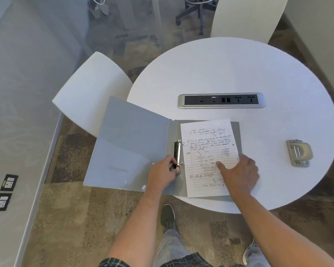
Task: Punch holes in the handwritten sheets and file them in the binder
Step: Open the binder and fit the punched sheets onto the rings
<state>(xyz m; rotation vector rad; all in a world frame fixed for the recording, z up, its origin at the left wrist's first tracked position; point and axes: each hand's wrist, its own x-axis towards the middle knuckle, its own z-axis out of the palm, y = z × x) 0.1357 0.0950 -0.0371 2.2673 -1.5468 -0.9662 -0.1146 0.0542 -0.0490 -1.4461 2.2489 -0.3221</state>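
Observation:
A grey binder (131, 143) lies open on the round white table (239, 74), its left cover hanging past the table edge. A handwritten lined sheet (206, 149) lies on the binder's right half, beside the metal ring mechanism (178, 152). My left hand (162, 175) grips the lower end of the ring mechanism with thumb and fingers. My right hand (239, 173) lies flat on the sheet's lower right part, fingers spread and pressing it down. A grey hole punch (298, 153) sits on the table to the right, apart from both hands.
A built-in power socket strip (221, 100) is set into the table beyond the binder. White chairs stand at the left (89, 93) and at the back (247, 18). My feet are on patterned carpet below the table edge. A white wall panel runs along the left.

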